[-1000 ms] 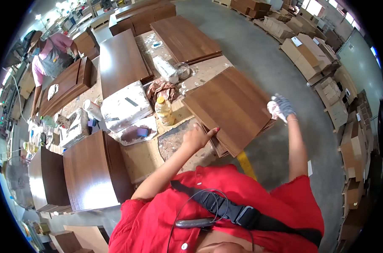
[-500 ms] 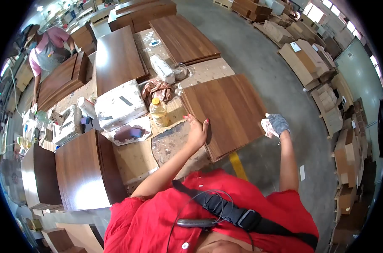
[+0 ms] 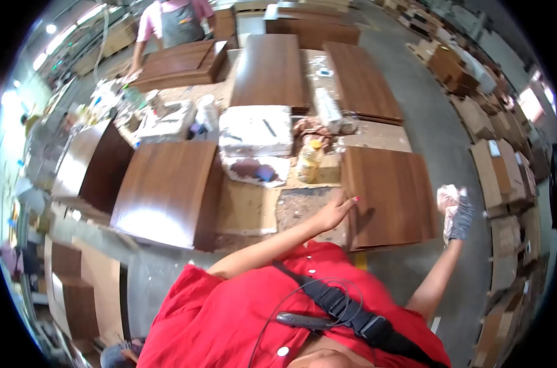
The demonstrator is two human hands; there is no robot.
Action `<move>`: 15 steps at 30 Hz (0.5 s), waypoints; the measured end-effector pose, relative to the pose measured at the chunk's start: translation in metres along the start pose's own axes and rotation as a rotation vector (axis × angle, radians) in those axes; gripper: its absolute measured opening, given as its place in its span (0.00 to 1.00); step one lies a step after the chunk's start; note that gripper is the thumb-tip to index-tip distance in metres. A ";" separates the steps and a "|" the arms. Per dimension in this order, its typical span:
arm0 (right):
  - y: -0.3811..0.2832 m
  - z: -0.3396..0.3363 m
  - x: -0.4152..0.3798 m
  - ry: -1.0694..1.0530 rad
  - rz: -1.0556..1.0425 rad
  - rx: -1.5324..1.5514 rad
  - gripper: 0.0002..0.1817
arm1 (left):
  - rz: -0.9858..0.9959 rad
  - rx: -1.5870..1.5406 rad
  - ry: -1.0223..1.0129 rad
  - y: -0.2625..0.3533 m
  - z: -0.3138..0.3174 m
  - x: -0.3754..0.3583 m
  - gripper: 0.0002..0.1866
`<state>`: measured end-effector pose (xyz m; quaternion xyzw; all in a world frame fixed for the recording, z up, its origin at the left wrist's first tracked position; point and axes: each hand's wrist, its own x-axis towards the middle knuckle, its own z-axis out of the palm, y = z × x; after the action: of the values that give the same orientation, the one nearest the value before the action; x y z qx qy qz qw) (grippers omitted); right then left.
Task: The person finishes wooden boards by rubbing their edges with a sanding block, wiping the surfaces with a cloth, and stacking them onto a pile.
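Note:
My left hand (image 3: 335, 214), bare with red nails, has its fingers at the left edge of a stack of brown wood-grain panels (image 3: 390, 199). Its exact grip is blurred. To the right of that stack, apart from it, my right hand (image 3: 456, 214) wears a grey glove and is closed on a pinkish-white cloth (image 3: 448, 197). A bottle of yellow liquid (image 3: 310, 162) stands left of the stack, near a crumpled brown cloth (image 3: 312, 130). A white wrapped block (image 3: 256, 130) is further left, with a stained tray (image 3: 257, 170) in front of it.
More panel stacks (image 3: 166, 187) lie on the worktable (image 3: 248, 205), at left and towards the back. A co-worker (image 3: 179, 24) stands at the far left end with a hand by a panel. Cardboard-wrapped stacks (image 3: 502, 172) line the floor at right.
The view has swung left, so the table sits further right. My right hand with the cloth has moved off the panel stack's right edge. My left hand remains at its left edge.

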<state>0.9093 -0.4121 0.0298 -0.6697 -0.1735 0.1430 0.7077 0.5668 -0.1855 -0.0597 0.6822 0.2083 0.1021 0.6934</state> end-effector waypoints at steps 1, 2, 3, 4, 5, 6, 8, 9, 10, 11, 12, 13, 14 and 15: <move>-0.002 0.043 -0.017 0.082 -0.208 0.236 0.14 | 0.010 -0.072 -0.041 -0.013 -0.005 -0.003 0.43; 0.006 0.083 -0.033 0.043 -0.188 0.248 0.14 | -0.115 -0.381 -0.129 -0.015 -0.004 -0.007 0.44; 0.015 0.117 -0.047 -0.002 -0.195 0.176 0.15 | -0.221 -0.695 -0.224 -0.017 -0.006 -0.011 0.44; 0.025 0.149 -0.065 -0.040 -0.208 0.104 0.16 | -0.216 -0.697 -0.196 -0.004 -0.014 -0.025 0.44; 0.035 0.184 -0.093 -0.182 -0.293 -0.014 0.18 | -0.201 -0.891 -0.187 0.021 -0.018 -0.046 0.44; 0.045 0.218 -0.120 -0.317 -0.392 -0.118 0.20 | -0.179 -1.083 -0.180 0.034 -0.024 -0.062 0.44; 0.044 0.279 -0.175 -0.707 -0.750 -0.550 0.23 | 0.065 -1.236 -0.081 0.027 -0.045 -0.078 0.40; 0.031 0.299 -0.196 -0.846 -0.941 -0.834 0.23 | 0.139 -1.310 0.032 0.019 -0.058 -0.083 0.39; 0.020 0.308 -0.210 -0.830 -0.897 -0.730 0.25 | 0.169 -1.300 0.066 -0.017 -0.078 -0.081 0.34; 0.022 0.317 -0.213 -0.848 -0.783 -0.700 0.29 | 0.399 -1.410 -0.301 -0.051 -0.102 -0.087 0.34; 0.029 0.319 -0.211 -0.842 -0.755 -0.616 0.31 | 0.320 -1.386 -0.140 -0.025 -0.114 -0.120 0.34; 0.032 0.327 -0.213 -0.836 -0.722 -0.537 0.33 | 0.241 -1.366 0.019 0.016 -0.118 -0.154 0.35; 0.025 0.346 -0.223 -0.875 -0.841 -0.582 0.35 | 0.231 -1.359 0.040 0.031 -0.128 -0.177 0.36; 0.015 0.360 -0.236 -0.910 -0.958 -0.627 0.37 | 0.253 -1.329 -0.026 0.032 -0.136 -0.192 0.34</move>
<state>0.5397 -0.1901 0.0171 -0.5659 -0.7570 0.0255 0.3258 0.3417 -0.1426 0.0029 0.1310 0.0115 0.2808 0.9507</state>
